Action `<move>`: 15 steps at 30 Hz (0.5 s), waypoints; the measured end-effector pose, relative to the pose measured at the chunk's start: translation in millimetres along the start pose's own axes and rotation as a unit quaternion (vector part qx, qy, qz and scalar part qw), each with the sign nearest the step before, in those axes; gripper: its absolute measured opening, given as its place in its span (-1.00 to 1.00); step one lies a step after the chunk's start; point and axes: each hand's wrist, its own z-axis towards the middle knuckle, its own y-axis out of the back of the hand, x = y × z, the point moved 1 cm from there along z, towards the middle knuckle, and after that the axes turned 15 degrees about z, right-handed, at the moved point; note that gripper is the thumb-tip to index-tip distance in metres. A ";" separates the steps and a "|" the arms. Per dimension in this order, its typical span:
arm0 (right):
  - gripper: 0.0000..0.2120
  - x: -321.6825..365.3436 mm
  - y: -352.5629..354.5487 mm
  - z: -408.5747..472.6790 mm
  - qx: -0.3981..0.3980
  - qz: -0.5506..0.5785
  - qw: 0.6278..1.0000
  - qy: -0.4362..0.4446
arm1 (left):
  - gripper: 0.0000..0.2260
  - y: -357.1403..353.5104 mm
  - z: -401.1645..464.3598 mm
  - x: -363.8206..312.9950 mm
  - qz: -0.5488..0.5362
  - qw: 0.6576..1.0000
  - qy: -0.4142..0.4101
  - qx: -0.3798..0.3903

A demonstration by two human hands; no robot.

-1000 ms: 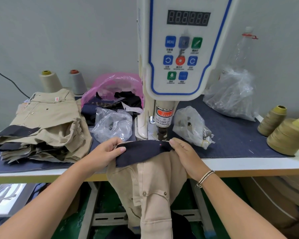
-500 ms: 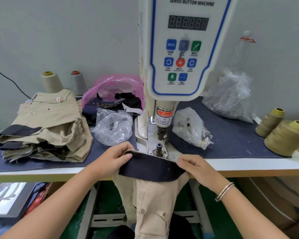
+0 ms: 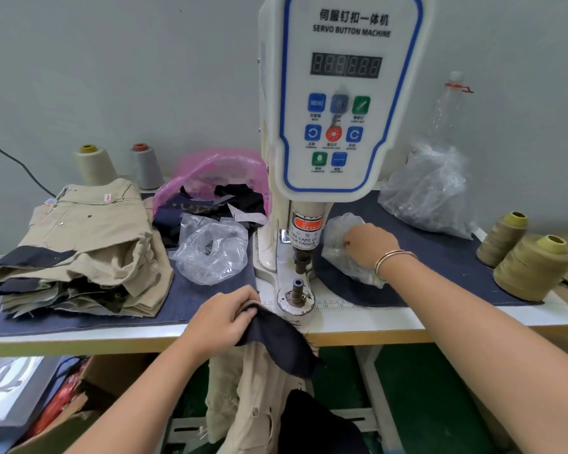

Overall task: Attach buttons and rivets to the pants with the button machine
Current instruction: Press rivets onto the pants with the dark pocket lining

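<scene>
Pants (image 3: 269, 371) hang off the table edge, pinched by my left hand (image 3: 223, 319), while my right hand (image 3: 368, 245) digs into the plastic bag (image 3: 345, 253), grip unclear; I'd fetch one button, then seat it squarely.

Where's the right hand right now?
In the head view, the right hand is on the table right of the button machine, reaching into the small clear plastic bag beside the machine's column.
</scene>
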 end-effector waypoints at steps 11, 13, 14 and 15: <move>-0.58 10.2 -17.0 11.9 0.004 -0.084 0.995 -0.053 | -0.92 -2.4 3.1 3.7 -0.001 1.000 0.007 0.014; -0.57 7.3 -19.4 7.5 -0.039 -0.100 0.994 -0.001 | -0.93 -1.8 3.0 3.7 -0.005 1.000 0.008 0.014; -0.61 5.1 -19.9 6.1 -0.048 -0.101 0.994 0.016 | -0.92 -1.6 2.9 3.2 -0.005 1.000 0.009 0.013; -0.65 3.2 -19.4 4.1 -0.049 -0.099 0.994 0.022 | -0.93 -1.6 2.8 2.9 -0.008 1.000 0.011 0.014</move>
